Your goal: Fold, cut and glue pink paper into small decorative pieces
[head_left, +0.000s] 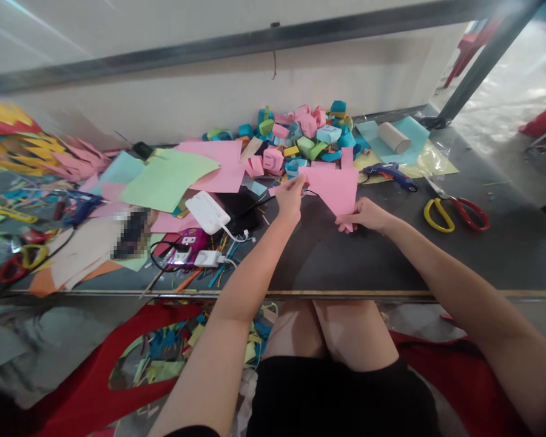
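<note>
Between my two hands a piece of pink paper [334,187] is held up above the dark tabletop [318,261]. My left hand [291,197] pinches its upper left corner. Its lower right edge is gripped by my right hand [361,216], with the thumb in front and fingers partly behind the sheet. Just beyond the paper lies a heap of small folded paper pieces [306,124] in pink, blue, green and yellow. To the right of my right hand rest scissors [437,206] with one yellow and one red handle, and a blue glue gun [394,175].
A cardboard tube [394,138] lies on blue paper at the back right. Left of my hands are green paper [168,179], a white power bank [208,212] and a purple power strip [186,247] with cables. A metal rail [236,42] crosses behind the table.
</note>
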`<move>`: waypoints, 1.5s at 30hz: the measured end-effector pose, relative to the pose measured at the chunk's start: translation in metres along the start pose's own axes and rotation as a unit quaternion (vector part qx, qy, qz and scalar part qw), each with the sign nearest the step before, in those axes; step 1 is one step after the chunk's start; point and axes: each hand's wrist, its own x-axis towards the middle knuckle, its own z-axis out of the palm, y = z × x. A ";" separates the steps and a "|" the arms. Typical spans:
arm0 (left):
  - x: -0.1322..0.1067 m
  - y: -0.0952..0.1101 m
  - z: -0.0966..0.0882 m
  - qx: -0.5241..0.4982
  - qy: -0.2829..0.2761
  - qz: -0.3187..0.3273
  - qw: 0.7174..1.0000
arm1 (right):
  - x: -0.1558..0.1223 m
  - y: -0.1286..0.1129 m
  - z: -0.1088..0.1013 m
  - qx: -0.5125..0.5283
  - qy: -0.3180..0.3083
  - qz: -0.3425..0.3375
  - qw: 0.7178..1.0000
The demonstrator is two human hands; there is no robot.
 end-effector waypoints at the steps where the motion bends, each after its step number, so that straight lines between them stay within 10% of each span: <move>1: 0.002 -0.001 -0.001 -0.001 0.011 0.001 1.000 | 0.000 0.000 0.000 -0.002 -0.004 -0.003 1.000; 12: 0.005 0.007 -0.004 -0.010 0.036 -0.017 0.999 | -0.001 0.004 -0.001 0.002 -0.017 -0.006 1.000; 22: -0.001 0.008 -0.001 0.009 -0.045 0.005 0.999 | 0.010 0.016 -0.001 0.106 0.213 -0.040 0.971; 27: -0.012 0.003 0.004 0.043 -0.164 -0.014 0.985 | 0.010 0.014 -0.002 0.097 0.240 -0.054 0.964; 35: -0.011 -0.008 0.002 0.067 -0.170 0.008 0.983 | 0.011 0.015 -0.006 0.070 0.296 -0.085 0.949; 45: -0.009 -0.012 0.000 0.096 -0.151 0.042 0.983 | 0.004 0.008 -0.002 0.028 0.165 -0.074 0.983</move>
